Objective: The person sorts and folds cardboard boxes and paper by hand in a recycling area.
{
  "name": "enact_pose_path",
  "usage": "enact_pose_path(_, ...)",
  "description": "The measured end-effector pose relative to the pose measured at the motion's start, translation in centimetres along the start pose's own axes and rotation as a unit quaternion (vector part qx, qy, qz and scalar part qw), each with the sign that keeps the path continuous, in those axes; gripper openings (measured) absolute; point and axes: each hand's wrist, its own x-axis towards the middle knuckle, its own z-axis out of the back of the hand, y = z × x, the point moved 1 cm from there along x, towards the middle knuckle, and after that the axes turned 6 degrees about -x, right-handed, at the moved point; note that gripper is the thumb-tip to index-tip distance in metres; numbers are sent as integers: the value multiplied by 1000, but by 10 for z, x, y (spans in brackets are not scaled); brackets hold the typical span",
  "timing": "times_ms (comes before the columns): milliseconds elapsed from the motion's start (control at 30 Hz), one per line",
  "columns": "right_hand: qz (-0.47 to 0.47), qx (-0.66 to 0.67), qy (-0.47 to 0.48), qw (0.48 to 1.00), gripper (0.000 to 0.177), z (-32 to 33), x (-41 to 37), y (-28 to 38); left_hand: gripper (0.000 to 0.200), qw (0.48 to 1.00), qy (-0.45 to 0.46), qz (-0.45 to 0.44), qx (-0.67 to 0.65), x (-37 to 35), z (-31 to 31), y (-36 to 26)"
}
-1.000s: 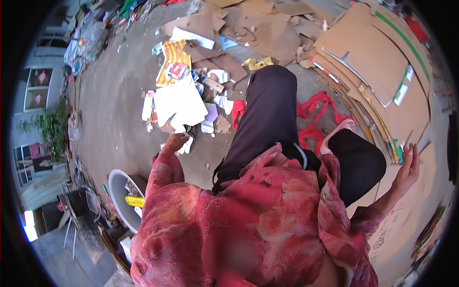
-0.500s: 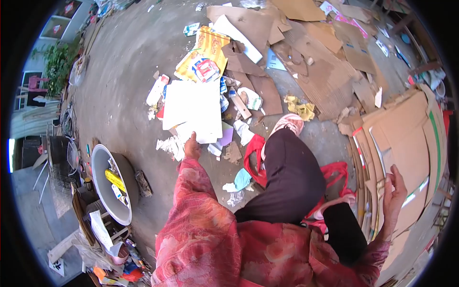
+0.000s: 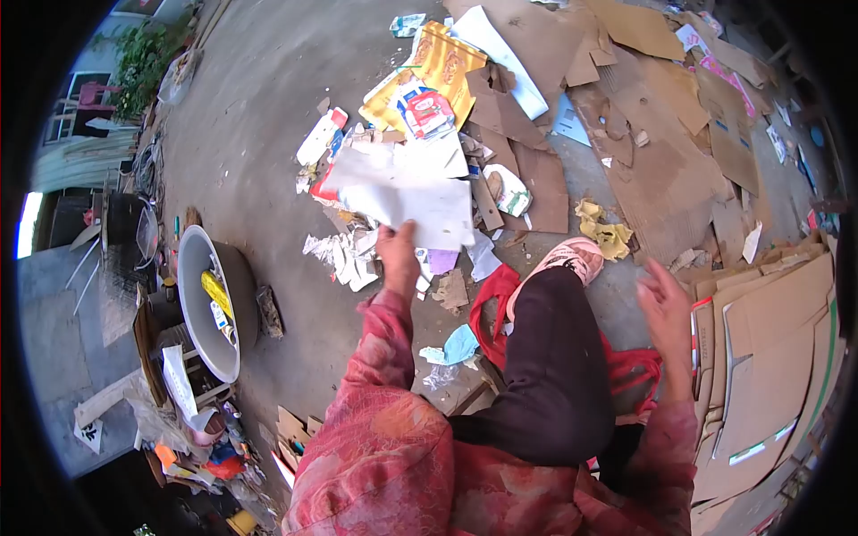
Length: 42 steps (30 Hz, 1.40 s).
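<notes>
My left hand point(image 3: 399, 255) grips the near edge of a white sheet point(image 3: 420, 207), which is lifted and bent over the paper pile. Under and beyond the sheet lie another white sheet point(image 3: 438, 156) and a yellow printed bag point(image 3: 447, 62) with a red-and-white packet point(image 3: 427, 112) on it. My right hand point(image 3: 663, 299) is raised over the floor, holding nothing, its fingers apart, left of a stack of flattened cardboard point(image 3: 778, 330). Torn white paper point(image 3: 349, 259) lies just left of my left hand.
A grey basin point(image 3: 234, 371) with a yellow item stands at the left, beside mixed scrap point(image 3: 214, 447). Flattened cardboard point(image 3: 643, 134) covers the floor at the upper right. Near my pink shoe point(image 3: 581, 256) are crumpled yellow paper point(image 3: 603, 230) and red cloth point(image 3: 492, 313).
My left hand has lifted and bent the white sheet, moving slightly up and right. My right hand has come away from the cardboard stack, up and to the left. The view has shifted.
</notes>
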Motion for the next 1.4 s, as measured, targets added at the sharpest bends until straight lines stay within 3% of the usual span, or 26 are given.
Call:
enact_pose_path(100, 35, 94, 81, 992, 69, -47, 35, 24, 31, 968, 184, -101, 140, -35, -51, -7)
enact_pose_path(167, 30, 131, 120, 984, 80, -73, 51, 26, 39, 903, 230, -277, 235, -65, -97, -11)
enact_pose_path(233, 80, 306, 157, 936, 98, -94, 63, 21, 51, 813, 334, -296, 374, -91, -123, -17)
enact_pose_path(267, 8, 419, 147, 896, 104, -99, 69, 22, 54, 807, 364, -274, 376, -96, -130, -8)
enact_pose_path(300, 5, 419, 147, 896, 104, -97, 73, 19, 56, 800, 393, -251, 377, -101, -135, 1)
enact_pose_path(367, -79, 625, 97, 771, 104, -86, 80, 8, 57, 736, 445, -283, 424, -109, -139, 11)
enact_pose_path(433, -75, 663, 96, 739, 103, -79, 75, -8, 57, 745, 455, -278, 400, -113, -140, 17)
enact_pose_path(500, -34, 730, 188, 657, 100, -71, 72, -39, 58, 764, 442, -279, 380, -111, -146, 8)
enact_pose_path(533, -31, 693, 186, 696, 94, -62, 73, -56, 52, 723, 487, -292, 395, -106, -148, 8)
enact_pose_path(567, -34, 693, 187, 696, 94, -51, 78, -65, 52, 724, 486, -289, 395, -103, -150, 10)
enact_pose_path(633, 28, 562, 220, 797, 82, -25, 82, -85, 43, 610, 602, -332, 394, -109, -153, 18)
enact_pose_path(700, -41, 457, 240, 855, 65, -13, 91, -108, 34, 597, 613, -347, 384, -116, -163, 21)
enact_pose_path(767, -98, 371, 307, 871, 61, -24, 93, -81, 29, 560, 620, -399, 378, -116, -173, 21)
enact_pose_path(833, -135, 351, 304, 875, 53, -44, 93, -89, 27, 551, 626, -410, 369, -117, -177, 29)
enact_pose_path(900, -195, 321, 165, 912, 45, -70, 91, -82, 27, 508, 644, -410, 399, -121, -177, 34)
enact_pose_path(933, -323, 212, 99, 917, 44, -75, 104, -85, 32, 494, 658, -384, 419, -118, -176, 36)
enact_pose_path(967, -347, 102, 86, 928, 60, -74, 103, -58, 32, 493, 661, -381, 419, -118, -173, 32)
enact_pose_path(1033, -286, -85, 57, 953, 80, -67, 99, -21, 42, 583, 692, -283, 319, -106, -168, 17)
enact_pose_path(1067, -283, -59, 42, 956, 84, -67, 100, -39, 58, 658, 663, -239, 266, -95, -157, 18)
enact_pose_path(1100, -280, -32, 26, 959, 89, -64, 99, -66, 65, 703, 606, -267, 259, -77, -144, 16)
enact_pose_path(1133, -261, -4, -25, 965, 77, -53, 96, -84, 72, 711, 527, -312, 346, -57, -131, 10)
enact_pose_path(1167, -151, 156, -63, 974, 61, -44, 87, -62, 76, 687, 439, -373, 444, -29, -110, 11)
enact_pose_path(1233, -117, 232, -109, 960, 50, -20, 78, -63, 89, 638, 289, -332, 632, 22, -77, 8)
enact_pose_path(1300, -132, 246, -145, 949, 51, -4, 67, -62, 98, 579, 218, -345, 706, 54, -51, 9)
enact_pose_path(1367, -139, 240, -152, 949, 53, 5, 56, -58, 102, 524, 224, -277, 774, 74, -44, 10)
enact_pose_path(1400, -192, 143, -167, 956, 56, 10, 49, -61, 104, 518, 220, -246, 789, 83, -45, 13)
